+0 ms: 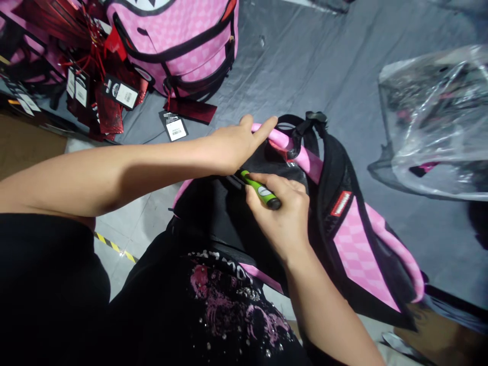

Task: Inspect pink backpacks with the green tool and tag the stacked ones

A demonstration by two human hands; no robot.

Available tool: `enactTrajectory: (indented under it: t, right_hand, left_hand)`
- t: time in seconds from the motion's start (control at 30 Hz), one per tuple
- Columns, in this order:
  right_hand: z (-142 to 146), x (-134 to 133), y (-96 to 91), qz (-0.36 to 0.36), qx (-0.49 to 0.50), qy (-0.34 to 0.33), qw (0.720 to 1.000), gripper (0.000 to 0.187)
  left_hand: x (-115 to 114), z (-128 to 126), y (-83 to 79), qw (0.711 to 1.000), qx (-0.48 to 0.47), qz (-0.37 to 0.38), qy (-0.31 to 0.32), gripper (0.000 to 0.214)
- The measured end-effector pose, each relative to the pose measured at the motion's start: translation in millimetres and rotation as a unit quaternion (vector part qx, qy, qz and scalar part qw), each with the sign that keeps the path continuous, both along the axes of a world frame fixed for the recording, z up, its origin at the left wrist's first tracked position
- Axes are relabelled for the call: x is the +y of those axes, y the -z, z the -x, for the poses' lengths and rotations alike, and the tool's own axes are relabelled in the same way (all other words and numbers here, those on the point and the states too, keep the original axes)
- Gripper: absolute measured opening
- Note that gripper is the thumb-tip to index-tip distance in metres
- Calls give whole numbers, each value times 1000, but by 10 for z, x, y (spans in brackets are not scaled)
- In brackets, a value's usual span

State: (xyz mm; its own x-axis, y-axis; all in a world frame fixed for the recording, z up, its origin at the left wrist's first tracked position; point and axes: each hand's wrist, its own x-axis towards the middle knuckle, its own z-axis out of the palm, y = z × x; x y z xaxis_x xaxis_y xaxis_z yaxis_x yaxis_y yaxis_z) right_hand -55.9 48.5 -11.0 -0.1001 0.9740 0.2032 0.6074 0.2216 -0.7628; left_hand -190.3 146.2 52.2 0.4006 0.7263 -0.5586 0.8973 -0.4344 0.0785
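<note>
A black and pink backpack [366, 249] lies tilted in front of me at the table's edge, its dark opening and straps towards me. My left hand [238, 145] grips its pink upper edge, with one finger stretched out along the trim. Just below, my right hand [284, 208] is closed around a short green pen-like tool [263, 192] with a black end and a white oval mark. The tool's tip points up and left, close under my left wrist, against the black fabric. Whether the tip touches the fabric I cannot tell.
Another pink checkered backpack [190, 51] stands at the back left. Beside it lie red foil pieces [110, 114] and black hang tags [121, 92] with white labels. A clear plastic bag [438, 122] rests on the grey-covered table [305, 56] at right. Yellow-black tape [114, 246] marks the floor.
</note>
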Motion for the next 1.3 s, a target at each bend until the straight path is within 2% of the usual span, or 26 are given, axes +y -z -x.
enactTrajectory:
  t: [0.13, 0.33, 0.63, 0.77, 0.97, 1.13, 1.3]
  right_hand:
    - [-6, 12, -10, 13, 13, -37, 999, 16]
    - [-37, -44, -57, -7, -38, -8, 999, 14]
    - [16, -15, -50, 14, -9, -20, 1000, 14]
    - [56, -34, -42, -18, -43, 17, 999, 13]
    - [54, 20, -8, 8, 20, -36, 999, 14]
    - [16, -9, -80, -9, -52, -14, 998, 13]
    - [3, -18, -92, -3, -41, -17, 999, 12]
  left_hand:
    - [8, 0, 42, 1000, -1, -18, 5, 100]
    - [5, -20, -21, 1000, 1, -4, 6, 90]
    - [10, -11, -5, 1000, -1, -3, -3, 94]
    - [11, -8, 7, 1000, -11, -5, -6, 100]
    - [-3, 7, -33, 1000, -5, -4, 11, 92]
    - [-6, 12, -30, 1000, -10, -19, 19, 89]
    - [-7, 43, 31, 999, -21, -35, 24, 87]
